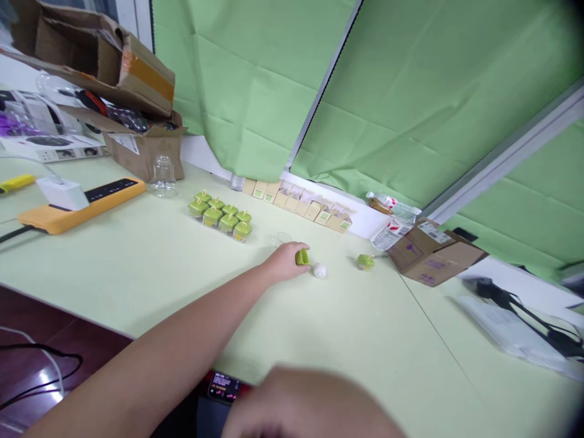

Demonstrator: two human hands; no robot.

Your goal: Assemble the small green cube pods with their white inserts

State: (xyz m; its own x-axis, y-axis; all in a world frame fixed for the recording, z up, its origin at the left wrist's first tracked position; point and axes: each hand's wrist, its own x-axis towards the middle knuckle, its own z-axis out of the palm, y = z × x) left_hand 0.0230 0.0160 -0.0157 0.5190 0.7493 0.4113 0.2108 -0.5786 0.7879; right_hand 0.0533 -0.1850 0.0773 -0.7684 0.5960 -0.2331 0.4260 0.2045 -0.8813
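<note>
My left hand [286, 261] reaches out over the table, its fingers closed round a green lid [302, 257] turned on its side. Just right of the fingertips a small white ball [320, 270] lies on the table. Behind the hand stands a small clear cup [283, 237], partly hidden. Farther left, several clear jars with green lids [221, 214] are set close together in rows. One more green-lidded jar [365, 262] stands apart on the right. My right hand [310, 404] is large and blurred at the bottom edge, close to the camera; its fingers cannot be made out.
An orange power strip [82, 207], a clear bottle [162, 176] and cardboard boxes [143, 149] occupy the left. Small cardboard pieces [296, 202] line the back edge under green curtains. Plastic bottles [391, 231], a carton [433, 252] and black cables [524, 310] lie right.
</note>
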